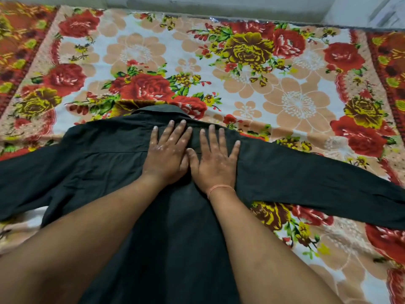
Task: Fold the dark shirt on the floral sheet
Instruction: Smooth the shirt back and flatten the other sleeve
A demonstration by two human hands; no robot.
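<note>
A dark shirt (98, 163) lies back side up on the floral sheet (295, 102), collar pointing away from me. Its sleeves stretch out to the left and to the right (317, 178). My left hand (167, 150) lies flat on the upper back just below the collar, fingers spread. My right hand (215, 159) presses flat beside it, thumbs nearly touching; a thin orange thread circles that wrist. Neither hand grips the cloth. My forearms cover much of the shirt's lower body.
The sheet with red and yellow roses covers the whole surface. A grey wall (197, 5) runs along its far edge. Bare sheet lies beyond the collar and on the right side below the sleeve.
</note>
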